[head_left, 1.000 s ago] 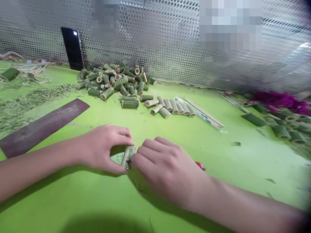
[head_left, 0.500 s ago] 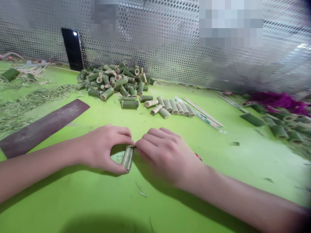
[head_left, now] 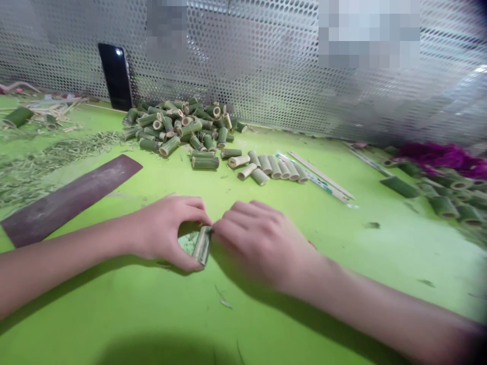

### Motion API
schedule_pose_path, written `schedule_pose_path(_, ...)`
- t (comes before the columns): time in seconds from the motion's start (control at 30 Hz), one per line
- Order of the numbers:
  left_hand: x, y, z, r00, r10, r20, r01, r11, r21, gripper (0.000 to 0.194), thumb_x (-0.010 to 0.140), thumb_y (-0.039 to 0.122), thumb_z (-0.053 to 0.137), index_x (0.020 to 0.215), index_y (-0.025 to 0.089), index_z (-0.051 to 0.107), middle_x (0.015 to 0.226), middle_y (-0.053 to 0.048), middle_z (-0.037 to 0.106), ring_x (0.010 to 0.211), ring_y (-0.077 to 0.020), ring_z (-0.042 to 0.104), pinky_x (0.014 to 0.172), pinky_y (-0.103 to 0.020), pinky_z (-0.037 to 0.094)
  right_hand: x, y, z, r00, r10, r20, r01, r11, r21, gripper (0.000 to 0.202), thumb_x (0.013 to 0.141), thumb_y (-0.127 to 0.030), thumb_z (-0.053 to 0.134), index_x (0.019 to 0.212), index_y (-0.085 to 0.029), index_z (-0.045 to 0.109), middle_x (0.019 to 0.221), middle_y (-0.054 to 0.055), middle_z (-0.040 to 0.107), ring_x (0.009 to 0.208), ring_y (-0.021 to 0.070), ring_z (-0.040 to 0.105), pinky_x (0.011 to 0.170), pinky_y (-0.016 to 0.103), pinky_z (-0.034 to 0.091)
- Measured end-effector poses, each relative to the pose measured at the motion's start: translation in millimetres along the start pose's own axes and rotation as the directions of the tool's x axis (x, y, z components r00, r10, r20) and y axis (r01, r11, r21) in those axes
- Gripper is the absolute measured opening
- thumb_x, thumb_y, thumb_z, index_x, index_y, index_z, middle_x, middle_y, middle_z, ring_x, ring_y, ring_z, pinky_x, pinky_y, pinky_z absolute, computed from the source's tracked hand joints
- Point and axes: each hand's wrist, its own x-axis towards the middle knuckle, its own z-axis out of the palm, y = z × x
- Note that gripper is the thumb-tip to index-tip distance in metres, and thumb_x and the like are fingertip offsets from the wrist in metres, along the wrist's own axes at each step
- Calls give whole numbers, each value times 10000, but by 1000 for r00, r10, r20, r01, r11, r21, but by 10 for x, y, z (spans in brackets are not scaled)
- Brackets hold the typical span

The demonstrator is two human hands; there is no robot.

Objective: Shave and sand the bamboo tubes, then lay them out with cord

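Observation:
A short bamboo piece [head_left: 202, 247], streaked pale and dark green, is pinched at its two ends between the thumb and fingers of my left hand [head_left: 163, 230]. My right hand [head_left: 262, 241] is closed, its fingertips at the upper end of the piece. Something red shows just behind the right hand; most of it is hidden, so I cannot make out what the fingers grip. Fine green shavings lie on the green table [head_left: 160, 314] behind the piece.
A bamboo pile [head_left: 186, 124] and a phone [head_left: 115, 77] stand near the perforated metal wall [head_left: 258, 71]. Peeled pieces [head_left: 274, 166] lie beside wrapped sticks [head_left: 323, 177]. Sandpaper [head_left: 72, 200] lies left; more bamboo [head_left: 443, 207] and purple material [head_left: 441, 159] are at right.
The strip of shavings at the upper end of the bamboo piece is gone from there. Both hands keep nearly the same place, and the view has shifted slightly.

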Motion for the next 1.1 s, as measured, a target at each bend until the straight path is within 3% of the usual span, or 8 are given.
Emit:
schedule_pose_path(0.87, 22, 78, 3, 998, -53, 17, 53, 998, 38, 381, 629, 426, 844, 932, 225, 731, 936, 1, 618, 879, -229, 546, 812, -370, 448, 40, 111, -26, 1000, -14, 17, 15, 998, -63, 139, 897, -89, 595, 813, -167, 673, 740, 2, 692, 671, 158, 562, 682, 308, 389)
schedule_pose_path(1.1, 1, 33, 8, 998, -64, 23, 63, 997, 34, 491, 633, 457, 856, 1070, 265, 739, 1035, -1, 643, 961, -259, 557, 853, -390, 460, -14, 189, -108, 999, -43, -32, 38, 992, -120, 207, 969, -100, 555, 812, -147, 682, 741, 21, 669, 699, 171, 548, 676, 320, 368)
